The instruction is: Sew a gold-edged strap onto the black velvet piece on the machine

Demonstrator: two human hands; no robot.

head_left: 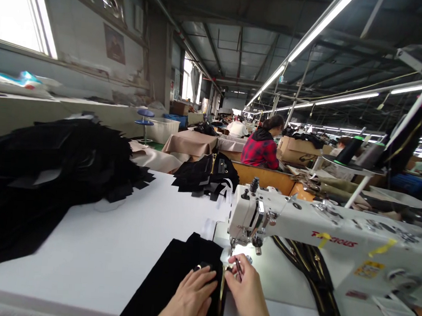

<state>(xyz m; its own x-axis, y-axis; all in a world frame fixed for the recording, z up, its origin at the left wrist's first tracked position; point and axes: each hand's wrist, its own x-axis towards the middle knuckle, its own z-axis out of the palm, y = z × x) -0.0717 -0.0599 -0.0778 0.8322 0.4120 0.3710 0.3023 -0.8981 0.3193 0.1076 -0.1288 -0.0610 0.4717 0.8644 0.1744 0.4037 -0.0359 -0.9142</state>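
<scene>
My left hand [195, 291] lies flat on a black fabric piece [168, 275], fingers stretched out, near a small shiny item partly hidden at the fingertips. Along the right edge of that fabric runs a gold-toothed zipper [221, 293]. My right hand [244, 285] is closed round a slim dark tool [238, 268], its exact kind unclear. The thumb and fingertips of this hand are at the top of the zipper, just in front of the needle area of a white sewing machine [286, 221]. Whether they also pinch the zipper, I cannot tell.
Black cut pieces [62, 157] are heaped at the left of the white table [118, 248]; a smaller black pile [208, 174] lies behind. More gold zippers [311, 271] hang under the machine's arm. Thread cones [349, 149] stand at right. A co-worker [260, 147] sits ahead.
</scene>
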